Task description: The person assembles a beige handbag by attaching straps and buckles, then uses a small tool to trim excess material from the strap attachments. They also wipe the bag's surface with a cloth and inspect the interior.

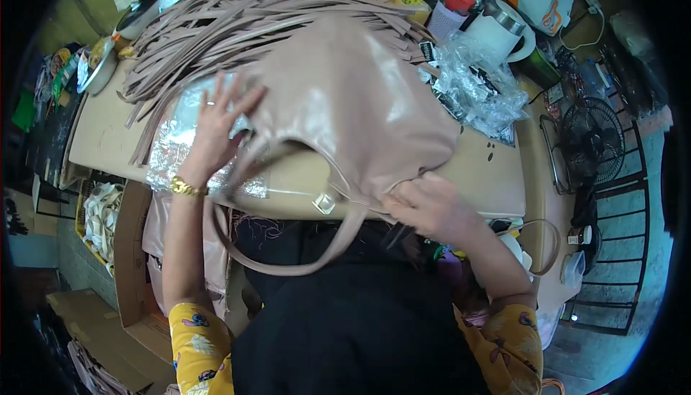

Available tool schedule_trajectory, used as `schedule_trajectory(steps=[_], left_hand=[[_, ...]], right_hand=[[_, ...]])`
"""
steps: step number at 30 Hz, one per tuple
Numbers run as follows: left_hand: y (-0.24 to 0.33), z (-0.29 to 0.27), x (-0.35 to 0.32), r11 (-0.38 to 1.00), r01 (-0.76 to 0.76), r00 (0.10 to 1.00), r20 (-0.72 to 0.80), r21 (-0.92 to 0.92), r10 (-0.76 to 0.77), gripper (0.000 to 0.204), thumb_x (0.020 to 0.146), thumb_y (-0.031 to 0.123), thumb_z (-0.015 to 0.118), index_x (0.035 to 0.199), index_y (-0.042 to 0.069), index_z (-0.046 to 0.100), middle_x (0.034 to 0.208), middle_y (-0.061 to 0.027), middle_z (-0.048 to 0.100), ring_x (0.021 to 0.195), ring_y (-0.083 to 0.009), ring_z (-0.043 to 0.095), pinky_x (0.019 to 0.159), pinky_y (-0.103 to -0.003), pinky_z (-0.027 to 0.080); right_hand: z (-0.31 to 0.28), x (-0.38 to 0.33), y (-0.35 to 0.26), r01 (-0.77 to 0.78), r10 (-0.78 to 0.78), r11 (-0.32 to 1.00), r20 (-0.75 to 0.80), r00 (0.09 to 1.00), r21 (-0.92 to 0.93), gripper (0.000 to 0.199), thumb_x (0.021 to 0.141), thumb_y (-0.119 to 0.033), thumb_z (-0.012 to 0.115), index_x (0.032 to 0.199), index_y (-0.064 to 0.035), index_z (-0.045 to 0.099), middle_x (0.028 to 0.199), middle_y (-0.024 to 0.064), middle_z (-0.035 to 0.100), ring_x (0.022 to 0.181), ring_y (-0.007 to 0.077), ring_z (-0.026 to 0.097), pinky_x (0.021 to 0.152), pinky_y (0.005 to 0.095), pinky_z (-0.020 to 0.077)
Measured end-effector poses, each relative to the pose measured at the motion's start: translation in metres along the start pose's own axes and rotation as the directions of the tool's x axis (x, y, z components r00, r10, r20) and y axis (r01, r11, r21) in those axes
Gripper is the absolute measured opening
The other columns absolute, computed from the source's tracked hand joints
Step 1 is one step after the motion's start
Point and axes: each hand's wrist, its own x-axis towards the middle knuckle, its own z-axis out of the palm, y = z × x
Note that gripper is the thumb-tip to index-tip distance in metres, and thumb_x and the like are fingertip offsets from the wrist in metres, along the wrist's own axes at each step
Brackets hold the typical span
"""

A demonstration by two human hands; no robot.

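Note:
A glossy pinkish-beige bag (345, 92) lies across the padded tan table (108, 136), its strap handle (288, 269) looping over the near edge. A small pale metallic square (324, 203) sits by the curved opening. My left hand (223, 125) is open, fingers spread, at the bag's left side above a crinkled clear plastic sheet (169, 154). Part of the bag below that hand is smeared by motion. At the near right, my right hand (425, 204) is closed on the bag's edge; its fingertips are partly hidden. Something dark and blurred shows just below it.
Long beige strips (237, 28) are heaped behind the bag. Crumpled clear plastic (479, 85), a white jug (497, 31) and a red-lidded container (457, 2) stand at the back right. A black fan (592, 139) is farther right. Left of me sits an open cardboard box (129, 251).

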Motion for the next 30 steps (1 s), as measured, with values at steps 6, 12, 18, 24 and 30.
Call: schedule_trajectory(steps=[6,12,18,24,30], left_hand=[[0.004,0.048,-0.004,0.959,-0.184,0.972,0.107,-0.215,0.211,0.040,0.075,0.005,0.068,0.114,0.012,0.071,0.128,-0.0068,0.063,0.124,-0.0254,0.055,0.110,-0.042,0.038],[0.026,0.011,-0.007,0.921,-0.119,0.971,0.152,-0.371,0.186,0.018,0.080,0.014,0.070,0.097,0.009,0.075,0.083,-0.0091,0.071,0.072,-0.0288,0.068,0.066,-0.038,0.053],[0.026,0.021,-0.003,0.933,0.285,0.877,0.452,-0.219,-0.161,0.051,0.097,0.040,0.057,0.069,-0.003,0.063,0.066,-0.0252,0.059,0.067,-0.0446,0.059,0.061,-0.047,0.047],[0.016,0.042,-0.007,0.940,0.271,0.884,0.440,-0.205,-0.159,0.055,0.099,0.040,0.053,0.068,-0.004,0.063,0.067,-0.0263,0.060,0.067,-0.0456,0.060,0.063,-0.050,0.048],[0.038,0.023,-0.008,0.970,0.145,0.989,0.055,-0.196,-0.137,0.028,0.094,0.024,0.062,0.082,-0.001,0.064,0.080,-0.0210,0.066,0.070,-0.0391,0.063,0.064,-0.046,0.050]], right_hand=[[0.016,-0.029,0.001,-0.133,0.128,0.987,-0.057,0.990,-0.094,0.032,0.075,-0.016,0.062,0.106,-0.0161,0.066,0.107,0.0026,0.061,0.075,0.0169,0.059,0.063,0.0322,0.0462],[0.043,0.000,0.007,0.163,-0.141,0.973,-0.134,0.981,0.165,0.016,0.082,-0.013,0.063,0.097,-0.0082,0.066,0.090,0.0002,0.067,0.067,0.0109,0.059,0.058,0.0269,0.0455],[0.048,0.034,0.137,-0.601,0.886,0.369,-0.074,0.458,0.709,0.011,0.089,-0.009,0.068,0.095,0.0000,0.069,0.084,0.0030,0.070,0.077,0.0091,0.062,0.070,0.0229,0.0493],[0.002,0.050,0.086,-0.405,0.601,0.732,-0.240,0.762,0.548,0.021,0.080,0.000,0.068,0.101,-0.0005,0.068,0.089,0.0113,0.071,0.081,0.0176,0.068,0.071,0.0301,0.0520],[0.046,0.081,0.057,-0.245,0.196,0.960,0.294,0.936,0.138,0.024,0.072,-0.006,0.071,0.096,-0.0027,0.069,0.091,0.0178,0.070,0.082,0.0356,0.068,0.069,0.0443,0.0528]])
